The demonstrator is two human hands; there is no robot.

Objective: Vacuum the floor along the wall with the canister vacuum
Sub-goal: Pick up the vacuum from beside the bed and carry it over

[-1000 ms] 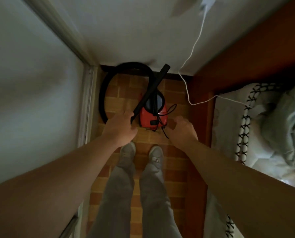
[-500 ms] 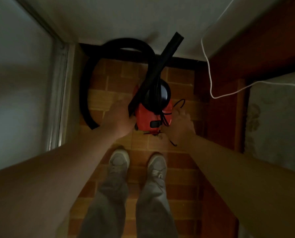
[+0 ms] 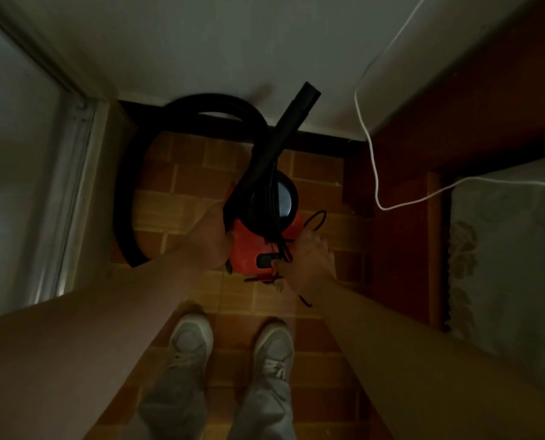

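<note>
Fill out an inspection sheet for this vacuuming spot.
Surface: brick-pattern tiled floor, dim.
Job's things: red canister vacuum stands near the wall; black hose loops left; black wand angles up across it.
Clutter: nothing seen.
Hands: left hand grips the wand's lower end; right hand holds the black cord at the canister.
Cables: white cable hangs down, runs right over the bedding.
Surroundings: sliding door frame left, wooden bed frame right.

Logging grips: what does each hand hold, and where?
Left hand grips the black wand at its lower end; right hand seems to pinch the black cord beside the red canister.
</note>
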